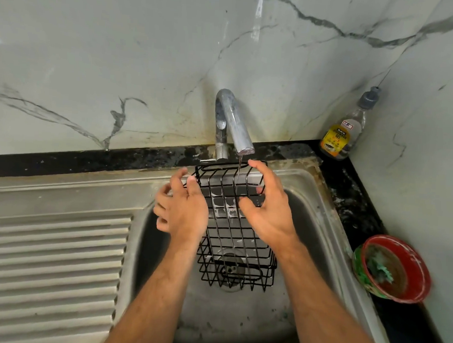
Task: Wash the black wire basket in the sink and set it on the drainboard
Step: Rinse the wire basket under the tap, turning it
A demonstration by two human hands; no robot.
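Both forearms reach forward from the bottom of the view, bare to the elbow, and come closer together toward the hands. The left hand (182, 209) shows its back to the camera, with the thumb pointing up and the fingers loosely curled to the left side. It is not clear if the thumb grips anything. The right hand (266, 209) is spread wide, also with its back up. Its index finger stretches forward, its thumb points to the left, and the other fingers curl down out of sight. The two hands are near, not touching.
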